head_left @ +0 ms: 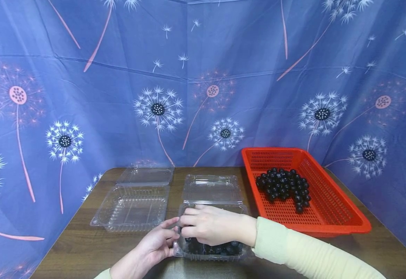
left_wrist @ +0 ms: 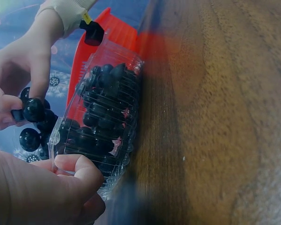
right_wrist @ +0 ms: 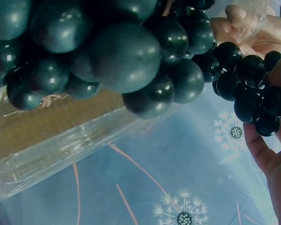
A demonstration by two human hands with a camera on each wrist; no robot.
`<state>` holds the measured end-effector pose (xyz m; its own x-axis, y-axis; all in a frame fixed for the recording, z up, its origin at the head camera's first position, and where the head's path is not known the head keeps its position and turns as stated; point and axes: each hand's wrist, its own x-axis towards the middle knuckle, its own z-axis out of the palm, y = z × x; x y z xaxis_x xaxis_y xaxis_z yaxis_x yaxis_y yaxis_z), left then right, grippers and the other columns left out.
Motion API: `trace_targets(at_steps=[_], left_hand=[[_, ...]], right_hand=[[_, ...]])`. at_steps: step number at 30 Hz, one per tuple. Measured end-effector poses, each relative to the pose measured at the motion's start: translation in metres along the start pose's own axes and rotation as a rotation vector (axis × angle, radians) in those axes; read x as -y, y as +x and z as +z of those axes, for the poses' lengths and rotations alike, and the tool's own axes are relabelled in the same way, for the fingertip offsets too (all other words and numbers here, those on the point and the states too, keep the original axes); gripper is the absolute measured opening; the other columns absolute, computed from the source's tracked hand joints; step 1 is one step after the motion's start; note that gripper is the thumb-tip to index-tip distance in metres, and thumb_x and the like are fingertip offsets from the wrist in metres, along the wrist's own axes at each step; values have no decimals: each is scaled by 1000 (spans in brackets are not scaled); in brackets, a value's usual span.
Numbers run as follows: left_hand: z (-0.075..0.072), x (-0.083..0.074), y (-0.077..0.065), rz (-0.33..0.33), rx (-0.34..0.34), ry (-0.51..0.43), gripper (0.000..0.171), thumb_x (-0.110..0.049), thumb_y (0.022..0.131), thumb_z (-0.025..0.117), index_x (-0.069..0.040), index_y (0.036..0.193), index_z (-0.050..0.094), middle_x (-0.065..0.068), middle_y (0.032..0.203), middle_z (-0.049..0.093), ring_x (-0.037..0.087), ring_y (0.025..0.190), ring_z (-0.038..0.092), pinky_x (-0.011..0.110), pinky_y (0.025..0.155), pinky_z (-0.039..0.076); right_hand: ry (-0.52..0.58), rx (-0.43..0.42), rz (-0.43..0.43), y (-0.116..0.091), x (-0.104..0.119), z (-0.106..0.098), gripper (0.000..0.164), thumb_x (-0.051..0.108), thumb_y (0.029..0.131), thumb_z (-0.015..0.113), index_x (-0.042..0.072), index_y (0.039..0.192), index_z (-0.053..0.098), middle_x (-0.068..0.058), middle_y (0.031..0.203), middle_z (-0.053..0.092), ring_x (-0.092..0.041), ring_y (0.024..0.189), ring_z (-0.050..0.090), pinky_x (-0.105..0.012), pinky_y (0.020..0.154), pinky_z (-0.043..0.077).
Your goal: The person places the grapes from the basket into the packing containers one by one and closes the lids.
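Dark grapes (left_wrist: pixel 107 108) lie inside a clear plastic clamshell box (head_left: pixel 220 257) at the front of the table, its lid folded back. My left hand (head_left: pixel 155 244) pinches the box's near left corner between thumb and fingers, plainest in the left wrist view. Above the box's left end, my right hand (head_left: pixel 211 225) holds part of a bunch of grapes (left_wrist: pixel 33 110) in its fingers; the right wrist view shows these held grapes (right_wrist: pixel 248 89) beside the larger mass. From the head view, the right hand hides much of the box's contents.
A second clear clamshell box (head_left: pixel 133 209) stands open at the left with no fruit in it. On the right, a red plastic basket (head_left: pixel 331 186) holds more dark grapes (head_left: pixel 283 186). A blue dandelion-print cloth (head_left: pixel 189 97) hangs behind the wooden table (head_left: pixel 67 248).
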<state>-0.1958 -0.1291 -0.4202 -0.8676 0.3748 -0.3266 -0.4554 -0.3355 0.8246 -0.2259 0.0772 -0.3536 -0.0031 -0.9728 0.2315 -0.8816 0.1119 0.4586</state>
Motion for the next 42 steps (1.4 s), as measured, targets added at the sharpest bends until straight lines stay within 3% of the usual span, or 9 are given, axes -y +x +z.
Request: trace_targets(at_steps=[16,23,42], left_hand=[[-1,1,0,-1,3,16,69,7,82,50,-2,143,17,-3,97,40,5,74,42,16,63,39],[-2,2,-1,-2,0,10,67,8,83,48,-3,142,19,-3,98,39,6,75,42,16,64,40],[-2,4,1,16,-32,12,60,9,83,48,-4,139,28,-2,95,41,7,73,43,18,63,40]], right_hand=[[16,64,-71,-10,8,2,23,23,80,66,26,101,57,11,107,52,-8,98,48,-23,69,43],[17,82,-107,-15,11,3,18,23,80,65,25,95,54,11,103,51,-9,99,48,-25,67,43],[-35,130,-160,-29,8,1,6,30,89,50,28,93,54,13,101,50,-8,100,47,-26,71,44]])
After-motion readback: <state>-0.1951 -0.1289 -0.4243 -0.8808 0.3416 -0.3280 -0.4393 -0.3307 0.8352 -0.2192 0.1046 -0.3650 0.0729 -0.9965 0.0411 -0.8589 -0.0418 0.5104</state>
